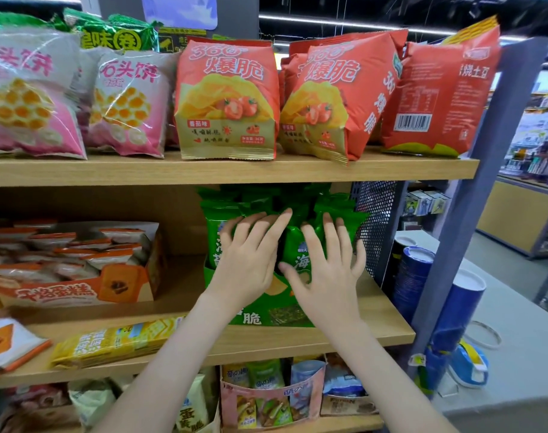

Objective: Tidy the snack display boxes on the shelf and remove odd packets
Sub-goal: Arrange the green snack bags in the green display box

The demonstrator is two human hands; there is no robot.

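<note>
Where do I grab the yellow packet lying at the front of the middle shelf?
Pinch the yellow packet across its narrow width, near its right end, from the front. It lies flat, lengthwise along the edge of the shelf, its long front side exposed.

At the right of the frame, a grey bench [522, 385] carried a stack of dark blue tubs [413, 276] and, just beside it, a taller blue tube [460, 307] with a white lid. A blue-and-white gadget [467, 365] lay lower down, near the tube's foot. A grey upright post [485, 182] slanted past them, with a perforated metal panel [375, 214] to its left. A pale blue poster [179, 10] hung at the top centre.
</note>
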